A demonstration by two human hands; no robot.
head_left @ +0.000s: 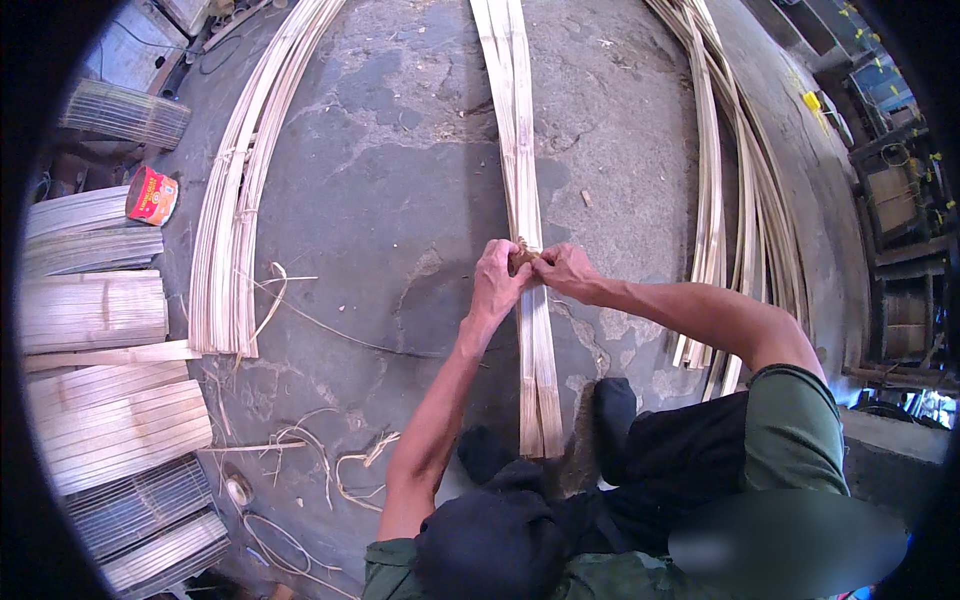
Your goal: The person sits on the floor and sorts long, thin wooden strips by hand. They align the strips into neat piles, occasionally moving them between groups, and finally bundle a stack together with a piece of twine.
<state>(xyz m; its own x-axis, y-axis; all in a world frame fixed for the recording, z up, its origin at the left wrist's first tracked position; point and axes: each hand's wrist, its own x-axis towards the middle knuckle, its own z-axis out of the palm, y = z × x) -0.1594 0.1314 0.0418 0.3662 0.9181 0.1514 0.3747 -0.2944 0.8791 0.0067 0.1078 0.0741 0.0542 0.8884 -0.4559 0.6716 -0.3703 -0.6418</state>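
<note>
A narrow bundle of pale bamboo slats lies lengthwise on the floor in front of me, running from between my feet to the far edge. A small, crumpled brown binding strip sits across the bundle's top. My left hand pinches it from the left, fingers closed. From the right, my right hand pinches at the same strip, thumb and forefinger together. The two hands almost meet over the slats. How the strip runs under the bundle is hidden.
Long slat bundles lie at left and right. Stacked slat panels line the left edge, with a red tin beside them. Loose curled strips are scattered on the concrete floor. Dark wooden frames stand far right.
</note>
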